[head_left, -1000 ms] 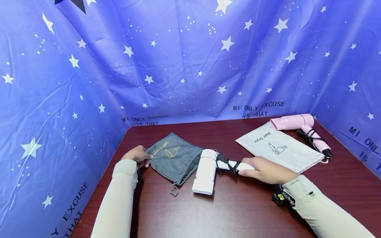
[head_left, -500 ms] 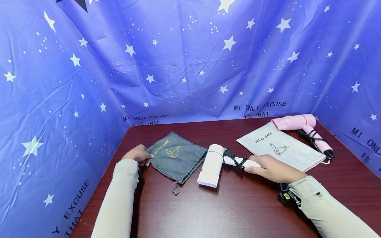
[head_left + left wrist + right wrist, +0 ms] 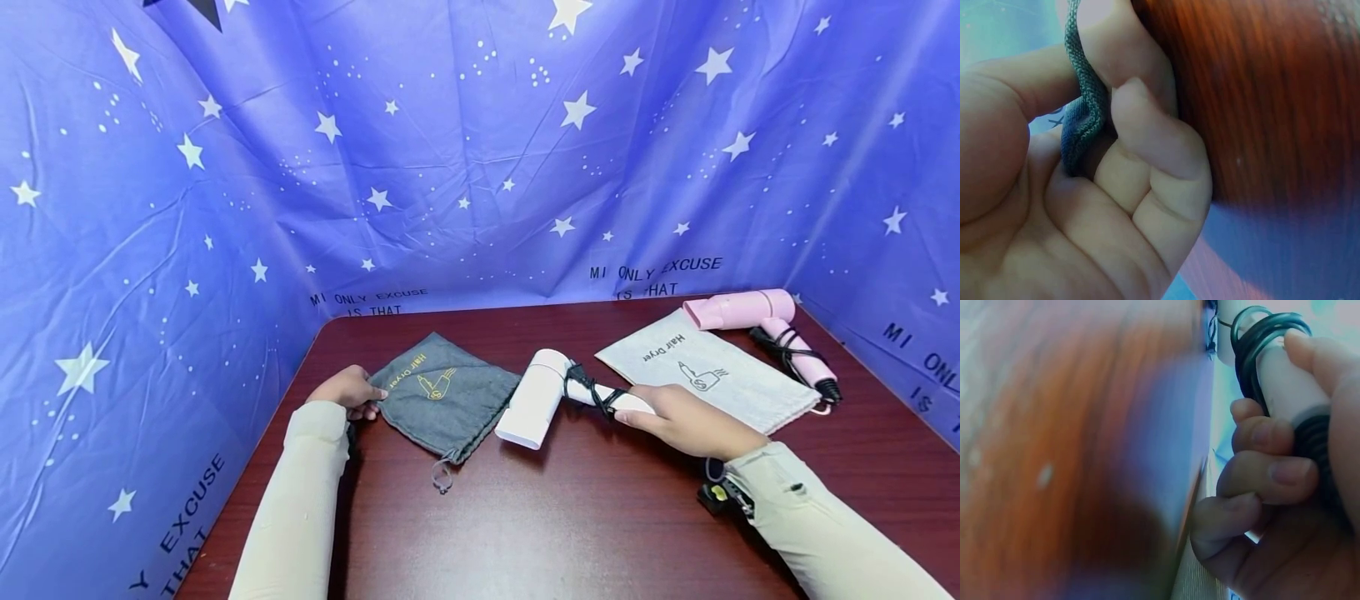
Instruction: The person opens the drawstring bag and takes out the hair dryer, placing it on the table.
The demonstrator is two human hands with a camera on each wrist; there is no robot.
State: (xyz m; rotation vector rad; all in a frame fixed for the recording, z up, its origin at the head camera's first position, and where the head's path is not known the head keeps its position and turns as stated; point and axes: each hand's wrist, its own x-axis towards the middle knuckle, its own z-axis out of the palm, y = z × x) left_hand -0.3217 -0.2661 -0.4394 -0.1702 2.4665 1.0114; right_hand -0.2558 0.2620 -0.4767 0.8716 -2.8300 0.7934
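Note:
My left hand [image 3: 351, 392] pinches the left corner of a dark grey drawstring bag [image 3: 450, 400] lettered "Hair Dryer". In the left wrist view a fold of the grey cloth [image 3: 1088, 94] runs between thumb and fingers. My right hand [image 3: 686, 422] grips the handle of a white hair dryer [image 3: 534, 400]. Its black cord [image 3: 1250, 356] is wound around the handle, as the right wrist view shows. The dryer's nozzle points toward the front left, beside the bag's right edge. The bag's mouth and its drawstring loop [image 3: 442, 477] face the front right.
A pink hair dryer [image 3: 742, 310] with a wrapped cord lies at the back right, its nozzle at the edge of a white drawstring bag [image 3: 705, 367]. Starry blue curtains [image 3: 465, 150] enclose the back and sides of the dark red table [image 3: 480, 542].
The white hair dryer has shifted right and then farther back in my right hand, with its nozzle swinging up to the left. My left hand stays at the bag's corner.

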